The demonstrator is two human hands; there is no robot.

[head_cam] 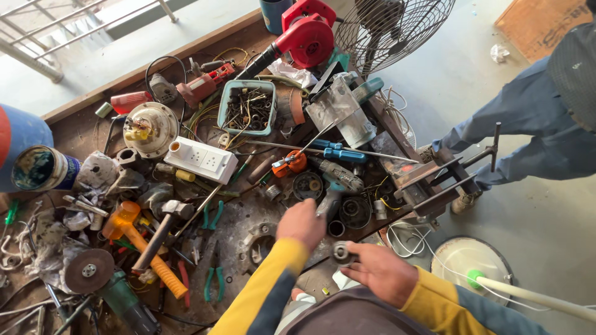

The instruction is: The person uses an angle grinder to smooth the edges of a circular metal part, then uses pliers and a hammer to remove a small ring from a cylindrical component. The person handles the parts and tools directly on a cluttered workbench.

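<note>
Down near the lower middle of the frame, the right hand [380, 271] pinches a small round grey metal part [342, 252] between thumb and fingertips; the part sits at the hand's left tip, just above the workbench [81, 130] edge. The left hand [302, 223], just up and left of it, curls closed around the handle of a grey power drill [334, 180], whose body runs toward the upper right. A blue-handled screwdriver [338, 152] lies just above the drill, an orange mallet [139, 239] well to the left, and a teal tray of screws [248, 107] further up.
</note>
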